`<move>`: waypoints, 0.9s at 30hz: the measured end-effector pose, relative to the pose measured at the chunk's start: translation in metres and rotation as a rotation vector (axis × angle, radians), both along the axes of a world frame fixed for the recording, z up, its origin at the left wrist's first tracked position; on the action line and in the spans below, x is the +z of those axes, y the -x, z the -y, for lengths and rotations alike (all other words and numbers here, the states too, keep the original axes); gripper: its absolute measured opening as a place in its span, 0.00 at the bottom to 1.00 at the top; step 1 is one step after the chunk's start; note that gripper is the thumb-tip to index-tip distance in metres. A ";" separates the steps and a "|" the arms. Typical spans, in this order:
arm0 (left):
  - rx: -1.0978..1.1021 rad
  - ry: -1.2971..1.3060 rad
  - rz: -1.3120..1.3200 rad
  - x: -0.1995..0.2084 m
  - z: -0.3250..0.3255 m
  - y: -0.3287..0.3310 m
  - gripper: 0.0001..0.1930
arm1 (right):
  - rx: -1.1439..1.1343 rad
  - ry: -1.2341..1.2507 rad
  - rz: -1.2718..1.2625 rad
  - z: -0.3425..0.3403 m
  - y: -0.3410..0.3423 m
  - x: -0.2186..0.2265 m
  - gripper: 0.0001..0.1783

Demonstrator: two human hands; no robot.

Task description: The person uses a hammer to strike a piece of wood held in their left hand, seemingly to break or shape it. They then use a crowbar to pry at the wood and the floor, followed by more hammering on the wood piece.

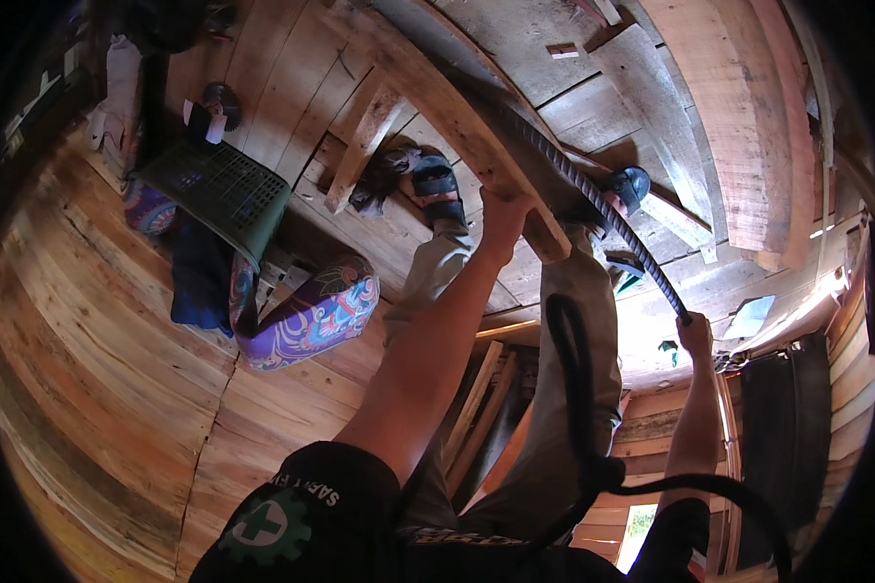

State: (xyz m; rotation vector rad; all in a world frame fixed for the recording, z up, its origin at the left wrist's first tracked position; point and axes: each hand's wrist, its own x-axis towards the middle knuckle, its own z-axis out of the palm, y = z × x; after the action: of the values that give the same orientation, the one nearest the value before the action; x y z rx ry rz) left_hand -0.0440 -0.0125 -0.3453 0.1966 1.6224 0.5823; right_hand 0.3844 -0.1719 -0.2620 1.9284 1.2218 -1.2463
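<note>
As I watch from afar, my left hand is wrapped round a long brown beam near its end, and my right hand clasps the near end of a dark, ridged rod to its right

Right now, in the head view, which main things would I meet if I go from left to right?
Green slotted basket → left sandal → left hand on the wooden beam → right sandal → right hand holding the end of the dark twisted rod → black panel.
</note>
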 end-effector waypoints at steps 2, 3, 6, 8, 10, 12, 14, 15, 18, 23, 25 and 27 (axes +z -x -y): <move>-0.005 0.040 -0.085 -0.002 0.006 0.001 0.34 | -0.066 0.038 -0.104 -0.003 0.001 0.007 0.13; -0.015 0.057 -0.070 -0.003 0.009 0.006 0.34 | -0.044 -0.001 -0.179 0.002 0.005 0.014 0.14; -0.024 0.085 -0.044 -0.008 0.003 0.004 0.33 | -0.158 -0.085 -0.150 0.036 0.007 0.048 0.17; -0.012 0.120 -0.140 -0.006 0.007 0.003 0.33 | -0.096 0.015 -0.006 0.030 0.035 0.091 0.18; -0.072 -0.017 -0.116 -0.020 0.018 0.010 0.33 | -0.026 0.140 0.121 -0.005 0.075 0.149 0.19; -0.067 0.039 -0.240 -0.005 0.005 -0.005 0.34 | -0.124 0.153 0.167 -0.052 0.130 0.212 0.19; -0.089 0.150 -0.256 0.015 -0.012 -0.010 0.34 | -0.073 0.140 0.201 -0.067 0.149 0.253 0.19; -0.080 0.149 -0.238 0.017 -0.013 -0.008 0.35 | -0.025 0.142 0.221 -0.072 0.155 0.271 0.19; -0.057 0.149 -0.211 0.022 -0.011 -0.001 0.35 | 0.087 0.052 0.257 -0.103 0.165 0.296 0.20; -0.086 0.116 -0.252 0.025 -0.013 0.005 0.35 | 0.091 0.051 0.316 -0.172 0.194 0.313 0.21; -0.044 0.156 -0.209 0.026 -0.017 0.011 0.35 | 0.054 0.078 0.283 -0.178 0.191 0.292 0.21; -0.064 0.209 -0.212 0.025 -0.019 0.014 0.36 | 0.077 0.051 0.276 -0.165 0.181 0.270 0.21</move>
State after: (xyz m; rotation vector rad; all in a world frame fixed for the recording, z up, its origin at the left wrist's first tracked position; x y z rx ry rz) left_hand -0.0584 0.0064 -0.3206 0.1586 1.8629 0.3481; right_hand 0.2036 -0.0072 0.0077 1.9221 1.0995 -0.9265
